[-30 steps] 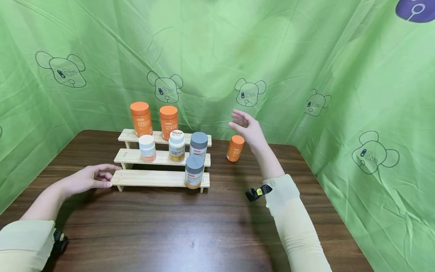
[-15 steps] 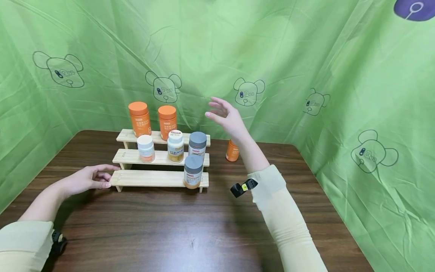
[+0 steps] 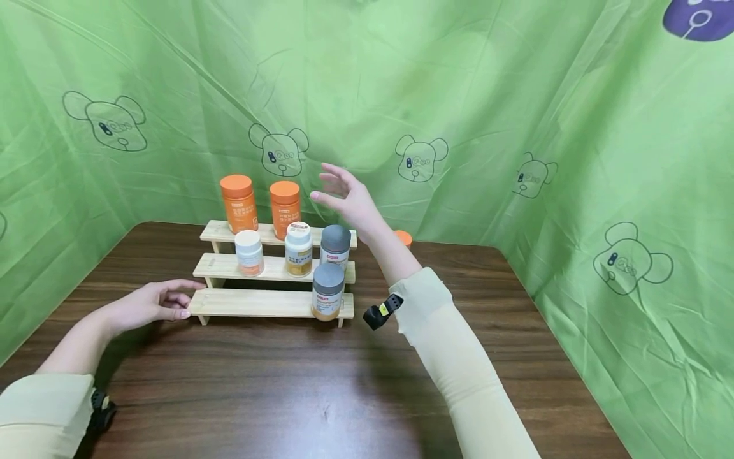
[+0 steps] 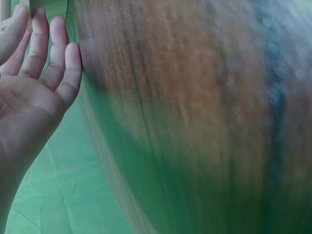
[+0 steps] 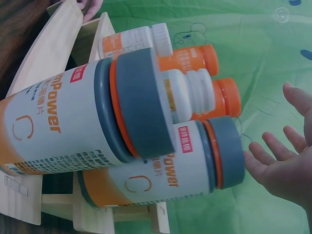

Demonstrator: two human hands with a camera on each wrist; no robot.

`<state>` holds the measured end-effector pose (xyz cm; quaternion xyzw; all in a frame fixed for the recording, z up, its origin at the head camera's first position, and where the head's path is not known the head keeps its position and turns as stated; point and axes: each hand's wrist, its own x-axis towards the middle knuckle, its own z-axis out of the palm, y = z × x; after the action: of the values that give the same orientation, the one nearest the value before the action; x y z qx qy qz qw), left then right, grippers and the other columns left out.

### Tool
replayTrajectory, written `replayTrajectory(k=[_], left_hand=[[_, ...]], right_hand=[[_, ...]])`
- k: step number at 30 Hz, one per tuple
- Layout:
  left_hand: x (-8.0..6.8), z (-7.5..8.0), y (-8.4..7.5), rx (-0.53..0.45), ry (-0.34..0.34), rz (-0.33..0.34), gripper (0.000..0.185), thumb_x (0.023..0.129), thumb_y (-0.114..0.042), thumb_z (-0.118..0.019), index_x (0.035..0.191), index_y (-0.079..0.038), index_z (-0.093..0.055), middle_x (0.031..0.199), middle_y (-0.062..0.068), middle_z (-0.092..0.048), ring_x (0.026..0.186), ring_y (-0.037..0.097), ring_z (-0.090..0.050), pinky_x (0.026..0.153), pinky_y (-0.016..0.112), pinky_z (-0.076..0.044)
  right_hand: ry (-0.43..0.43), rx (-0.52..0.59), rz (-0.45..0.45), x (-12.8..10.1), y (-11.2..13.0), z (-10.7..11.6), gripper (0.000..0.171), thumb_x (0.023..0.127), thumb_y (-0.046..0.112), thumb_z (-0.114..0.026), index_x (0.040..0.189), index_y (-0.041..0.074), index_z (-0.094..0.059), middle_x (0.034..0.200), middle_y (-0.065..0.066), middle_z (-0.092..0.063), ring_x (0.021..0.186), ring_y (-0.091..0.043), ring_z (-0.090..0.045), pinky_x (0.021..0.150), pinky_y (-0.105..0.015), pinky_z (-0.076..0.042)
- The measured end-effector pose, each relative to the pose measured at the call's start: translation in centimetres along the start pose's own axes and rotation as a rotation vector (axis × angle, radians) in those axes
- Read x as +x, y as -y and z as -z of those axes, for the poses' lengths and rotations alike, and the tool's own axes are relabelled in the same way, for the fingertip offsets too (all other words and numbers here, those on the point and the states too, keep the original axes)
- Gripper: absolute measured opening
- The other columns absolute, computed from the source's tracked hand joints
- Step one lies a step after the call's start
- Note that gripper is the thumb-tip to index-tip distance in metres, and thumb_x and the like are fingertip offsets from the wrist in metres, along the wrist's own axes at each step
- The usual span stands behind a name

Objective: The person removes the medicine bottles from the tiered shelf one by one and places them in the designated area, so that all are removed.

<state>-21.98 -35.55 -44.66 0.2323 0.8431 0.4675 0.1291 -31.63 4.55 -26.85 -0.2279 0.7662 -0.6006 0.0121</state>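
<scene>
My left hand (image 3: 143,303) holds the left end of the lowest step of a three-step wooden display rack (image 3: 252,303), thumb in front and index finger behind. My right hand (image 3: 348,199) is raised, fingers spread and holding nothing, right of the top step. Two orange bottles (image 3: 239,207) stand on that step. The middle step bears a small white bottle (image 3: 249,254), a white-capped bottle with a gold label (image 3: 298,252) and a grey-capped bottle (image 3: 336,241). A second grey-capped bottle (image 3: 329,293) stands at the lowest step's right end. In the right wrist view, both grey-capped bottles (image 5: 136,107) loom large.
Behind my right forearm is a smaller orange bottle (image 3: 404,238) on the table, mostly hidden. The dark wood table (image 3: 275,389) stretches out in front of the rack. Green cloth (image 3: 355,95) with printed bear heads hangs behind and at both sides.
My right hand has moved left, from near the loose orange bottle toward the rack's top step, and the forearm now covers most of that bottle. The left hand stays at the rack.
</scene>
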Motion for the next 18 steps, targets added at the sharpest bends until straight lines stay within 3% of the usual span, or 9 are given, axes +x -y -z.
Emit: replayTrajectory(k=[8,18], left_hand=[[0.0,-0.1,-0.2,-0.001,-0.001,-0.001,0.057,0.088,-0.007,-0.064,0.135,0.01,-0.036,0.098,0.013,-0.066,0.087,0.007,-0.063,0.072,0.021,-0.049],[-0.2,-0.2,-0.5,0.028,-0.02,-0.004,0.055,0.089,-0.008,-0.064,0.134,0.01,-0.038,0.097,0.01,-0.067,0.087,0.008,-0.063,0.073,0.02,-0.047]], right_hand=[[0.03,-0.036,-0.046,1.9,-1.4,-1.4,0.068,0.081,0.027,-0.075,0.14,0.03,-0.042,0.138,0.004,-0.051,0.126,-0.02,-0.048,0.1,-0.038,-0.04],[0.106,-0.08,-0.03,3.6,-2.0,-1.9,0.065,0.083,0.025,-0.074,0.14,0.024,-0.043,0.139,-0.005,-0.049,0.125,-0.025,-0.049,0.098,-0.036,-0.043]])
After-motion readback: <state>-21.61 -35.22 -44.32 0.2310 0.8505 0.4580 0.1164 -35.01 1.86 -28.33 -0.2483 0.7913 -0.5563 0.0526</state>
